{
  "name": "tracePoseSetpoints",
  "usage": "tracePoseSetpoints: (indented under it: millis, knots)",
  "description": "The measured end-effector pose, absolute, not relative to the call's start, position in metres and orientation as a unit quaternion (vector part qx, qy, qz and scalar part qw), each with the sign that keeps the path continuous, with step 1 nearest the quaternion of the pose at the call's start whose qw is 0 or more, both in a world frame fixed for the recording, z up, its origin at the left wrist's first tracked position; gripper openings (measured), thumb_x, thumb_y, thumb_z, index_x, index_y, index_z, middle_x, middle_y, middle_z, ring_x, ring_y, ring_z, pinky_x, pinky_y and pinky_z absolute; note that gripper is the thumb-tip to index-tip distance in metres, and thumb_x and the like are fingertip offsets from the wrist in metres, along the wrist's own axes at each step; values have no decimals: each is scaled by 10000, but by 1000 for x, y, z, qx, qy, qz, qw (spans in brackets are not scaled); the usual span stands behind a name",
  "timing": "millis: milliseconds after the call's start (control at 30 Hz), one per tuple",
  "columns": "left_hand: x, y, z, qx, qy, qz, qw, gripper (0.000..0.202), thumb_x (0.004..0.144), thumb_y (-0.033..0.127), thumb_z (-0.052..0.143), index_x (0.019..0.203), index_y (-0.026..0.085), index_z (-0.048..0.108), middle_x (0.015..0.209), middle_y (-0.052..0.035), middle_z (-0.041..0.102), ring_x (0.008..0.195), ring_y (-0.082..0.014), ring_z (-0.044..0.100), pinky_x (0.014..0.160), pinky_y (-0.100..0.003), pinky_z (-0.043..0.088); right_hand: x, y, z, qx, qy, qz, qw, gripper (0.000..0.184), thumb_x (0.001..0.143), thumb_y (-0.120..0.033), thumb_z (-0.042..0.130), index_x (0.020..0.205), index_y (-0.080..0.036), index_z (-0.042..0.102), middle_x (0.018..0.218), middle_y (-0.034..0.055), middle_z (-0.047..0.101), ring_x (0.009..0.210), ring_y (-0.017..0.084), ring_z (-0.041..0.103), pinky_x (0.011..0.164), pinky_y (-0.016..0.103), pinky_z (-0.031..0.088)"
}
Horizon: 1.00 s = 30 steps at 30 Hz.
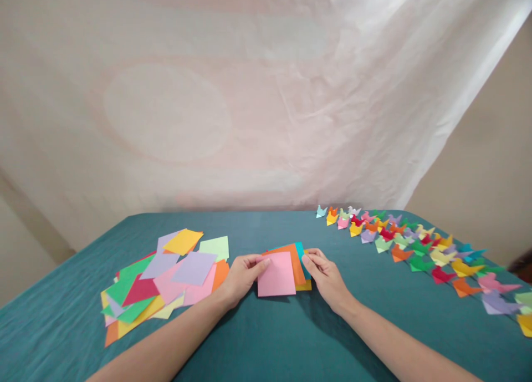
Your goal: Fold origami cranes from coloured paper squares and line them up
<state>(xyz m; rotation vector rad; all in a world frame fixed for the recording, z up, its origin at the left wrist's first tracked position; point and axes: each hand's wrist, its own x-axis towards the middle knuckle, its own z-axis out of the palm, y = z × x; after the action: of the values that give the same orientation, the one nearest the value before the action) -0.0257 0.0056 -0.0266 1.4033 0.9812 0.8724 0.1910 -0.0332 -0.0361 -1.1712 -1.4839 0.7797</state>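
Note:
Between my two hands is a small fan of square coloured papers, held just over the table. A pink paper square (276, 275) lies at the front, with orange paper (294, 254), blue paper and yellow paper showing behind it. My left hand (245, 276) pinches the left edge of these sheets, thumb on the pink one. At the right edge, my right hand (325, 276) grips the blue and yellow sheets between thumb and fingers. How many sheets are in the stack is hidden.
A loose pile of coloured paper squares (193, 268) lies left of my hands. Rows of small folded paper birds (401, 253) stand along the right side. A green cloth (266, 343) covers the table, and a pale hanging sheet (257, 105) rises behind its far edge.

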Motion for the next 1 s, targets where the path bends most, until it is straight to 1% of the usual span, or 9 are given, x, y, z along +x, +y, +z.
tracePoseSetpoints:
  millis: [200,267,400,467,567,700,767,900,1000]
  knots:
    - [-34,14,-21,591,443,379,557,350,735,440,632,848,111,675,729,-39,637,620,-123,519,572,-216,386,198,-28,-43,-539,-536,266,592,351,832,-490,501,808,-170,645,971,76,555,854,193,533,711,279,445]
    - [-42,21,-17,594,459,368,548,375,714,456,644,851,108,668,734,-44,639,622,-130,526,563,-217,390,199,-26,-46,-547,-513,268,604,347,819,-493,518,815,-167,635,912,65,579,819,192,537,694,279,445]
    - [-52,28,-13,615,484,331,528,426,674,520,645,772,106,652,642,-24,603,562,-126,511,515,-211,371,198,-25,-48,-524,-495,349,599,338,806,-489,542,877,-167,619,767,31,617,705,182,551,625,276,453]
    - [-51,26,-13,610,482,322,541,433,669,533,641,761,110,645,629,-19,599,554,-125,516,515,-212,377,196,-26,-47,-500,-491,383,602,330,799,-475,559,913,-169,611,786,35,640,710,188,567,636,285,468]
    - [-45,19,-17,596,467,315,572,414,672,503,653,807,112,650,694,-36,633,611,-142,559,559,-226,410,192,-30,-44,-481,-490,394,611,307,807,-459,557,921,-177,599,818,41,656,709,186,579,659,294,477]
    - [-38,11,-21,592,452,308,592,359,707,440,643,830,102,651,759,-58,650,655,-143,571,599,-229,415,186,-36,-38,-467,-490,427,600,293,843,-458,506,964,-197,563,838,38,651,683,177,583,599,279,474]
    - [-37,10,-22,604,453,306,580,340,713,419,635,822,98,647,765,-62,648,657,-143,564,591,-225,405,183,-37,-36,-458,-498,438,591,288,850,-454,495,973,-200,553,841,35,640,687,172,576,580,267,468]
    - [-46,18,-12,638,477,291,530,315,720,410,595,809,109,628,731,-44,628,625,-141,543,537,-212,363,187,-33,-38,-474,-507,411,591,282,836,-464,510,882,-191,562,748,9,586,646,150,522,561,244,446]
    - [-71,33,9,696,491,218,476,268,695,394,587,693,126,587,605,1,560,533,-117,484,482,-199,298,194,-28,-44,-530,-493,366,585,309,803,-487,543,781,-180,569,639,-19,494,585,128,442,514,219,405]
